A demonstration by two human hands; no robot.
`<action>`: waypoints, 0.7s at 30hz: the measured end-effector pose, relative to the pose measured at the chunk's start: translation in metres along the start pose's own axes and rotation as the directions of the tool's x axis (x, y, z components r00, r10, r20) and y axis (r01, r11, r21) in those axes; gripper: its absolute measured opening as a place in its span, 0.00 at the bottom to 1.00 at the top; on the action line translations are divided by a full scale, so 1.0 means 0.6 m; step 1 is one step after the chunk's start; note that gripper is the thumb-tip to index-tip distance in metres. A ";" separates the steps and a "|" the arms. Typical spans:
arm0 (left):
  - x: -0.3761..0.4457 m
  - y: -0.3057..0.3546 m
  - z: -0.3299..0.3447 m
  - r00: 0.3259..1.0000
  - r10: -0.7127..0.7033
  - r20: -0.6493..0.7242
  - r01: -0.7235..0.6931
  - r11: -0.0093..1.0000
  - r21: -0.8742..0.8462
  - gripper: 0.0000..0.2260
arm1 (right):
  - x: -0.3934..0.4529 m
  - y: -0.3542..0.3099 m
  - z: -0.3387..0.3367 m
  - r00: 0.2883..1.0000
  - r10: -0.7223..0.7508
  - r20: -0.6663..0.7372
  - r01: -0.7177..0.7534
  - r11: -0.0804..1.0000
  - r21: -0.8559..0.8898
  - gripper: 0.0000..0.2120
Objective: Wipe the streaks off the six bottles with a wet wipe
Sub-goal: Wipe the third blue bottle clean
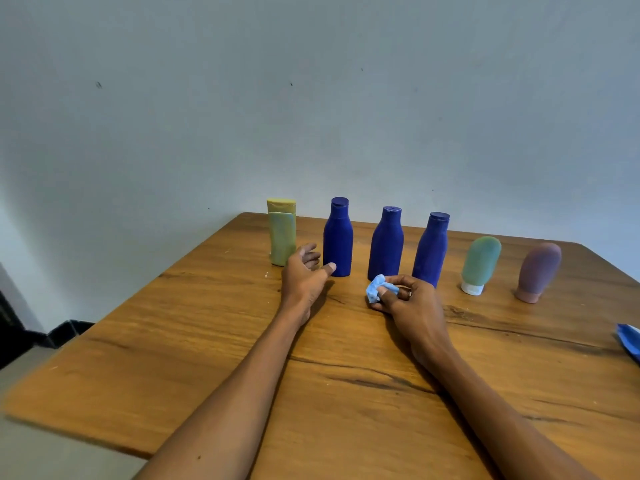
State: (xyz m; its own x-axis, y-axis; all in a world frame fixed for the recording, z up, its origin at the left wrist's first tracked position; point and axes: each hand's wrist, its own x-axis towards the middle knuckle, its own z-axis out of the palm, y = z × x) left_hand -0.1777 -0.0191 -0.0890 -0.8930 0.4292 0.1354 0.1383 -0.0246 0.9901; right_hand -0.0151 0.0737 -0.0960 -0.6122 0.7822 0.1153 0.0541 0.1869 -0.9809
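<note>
Looking at the row first: six bottles stand along the far side of the wooden surface [207, 323], well apart from each other, which I'd guess is so each can be grabbed without knocking its neighbour; from the left it's a yellow-green bottle [282, 233], a first blue bottle [338, 239], a second blue bottle [387, 244], a third blue bottle [431, 249], then a teal tube [482, 263] and a mauve tube [538, 270], both standing cap-down

My right hand [412, 306] has its fingers curled round a scrunched blue wet wipe [377, 287], pinching it just in front of the second and third blue bottles; bunching it up like that gives a firm pad to rub with, I reckon; the hand seems to rest low on the surface, parked rather than wiping

My left hand [304, 275] is released, fingers loosely spread and holding nothing; it sits between the yellow-green bottle and the first blue one, thumb tip right at the blue one's base, though I can't tell if it's actually touching; looks set to steady or lift one of those two

A blue packet [628, 341] pokes in at the right edge, probably the wipes pack; can't make out streaks on any bottle from here, too soft
</note>
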 end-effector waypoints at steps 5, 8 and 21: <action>-0.022 0.001 -0.031 0.989 0.038 -0.143 -0.029 0.998 0.064 0.18 | -0.009 -0.003 0.011 0.996 -0.066 -0.054 0.058 0.989 -0.133 0.14; -0.023 0.000 -0.067 0.961 0.055 -0.272 -0.022 0.992 0.122 0.10 | -0.012 -0.011 0.032 0.992 -0.121 -0.022 0.113 0.964 -0.240 0.15; 0.051 -0.015 -0.177 0.978 0.042 -0.205 0.005 0.975 0.222 0.19 | 0.023 -0.030 0.133 0.988 -0.143 0.058 0.152 0.967 -0.202 0.15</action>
State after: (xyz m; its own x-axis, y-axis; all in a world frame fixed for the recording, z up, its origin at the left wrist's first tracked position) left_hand -0.2519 -0.1017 -0.0900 -0.9551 0.2339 0.1816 0.2258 0.1787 0.9576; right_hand -0.0875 0.0340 -0.0891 -0.6586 0.7115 0.2450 0.1189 0.4199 -0.8997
